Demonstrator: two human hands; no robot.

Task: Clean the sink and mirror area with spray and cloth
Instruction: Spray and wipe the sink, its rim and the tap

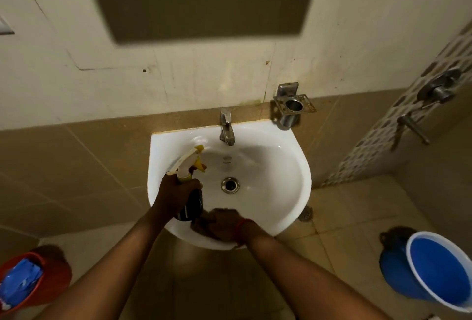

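My left hand (176,195) wrapped round spray bottle (190,192) at sink's (281,166) left rim, long axis tilted, nozzle toward back-left wall. My right hand (224,225) presses brown cloth (201,227) on front rim. Basin centre open.

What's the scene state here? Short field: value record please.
left hand: holds spray bottle over the basin's left side, nozzle toward the back
right hand: presses dark cloth on the sink front rim
tap: no water visible
drain: open
floor: blue bucket right, red bucket left
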